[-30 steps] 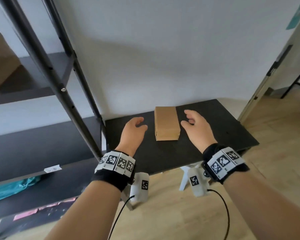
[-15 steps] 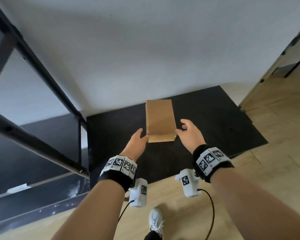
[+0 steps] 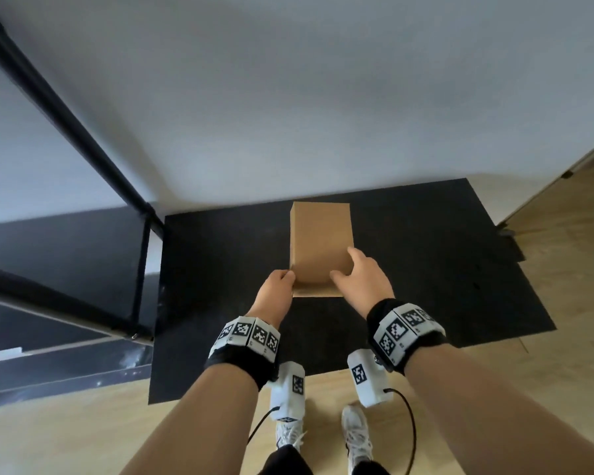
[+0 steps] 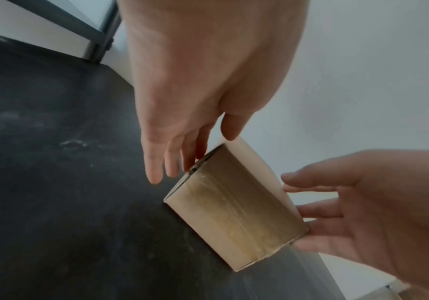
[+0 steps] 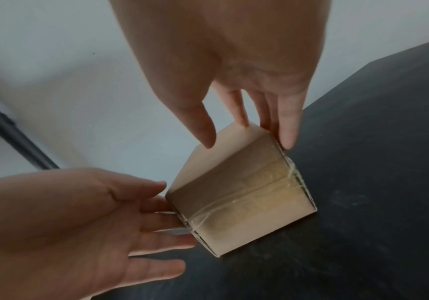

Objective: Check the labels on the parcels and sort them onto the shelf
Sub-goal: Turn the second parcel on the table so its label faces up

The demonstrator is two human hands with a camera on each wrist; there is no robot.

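A plain brown cardboard parcel (image 3: 321,241) lies lengthwise on the black table (image 3: 220,269), its near end sealed with clear tape (image 5: 247,203). My left hand (image 3: 285,279) touches the near left corner, with straight fingers (image 4: 172,168) along the left side and the thumb at the top edge. My right hand (image 3: 345,269) is at the near right corner, fingers (image 5: 285,138) down the right side and the thumb over the top face. The parcel (image 4: 234,213) rests on the table (image 4: 54,182). No label shows on the visible faces.
A black metal shelf frame (image 3: 66,125) stands at the left, its dark boards (image 3: 66,255) level with the table and below. A white tag (image 3: 0,353) sits on a lower board. White wall behind; wood floor and my shoes (image 3: 355,430) below.
Both hands have closed in from beside the parcel and now touch its near corners. The head view has moved closer and tilted down.
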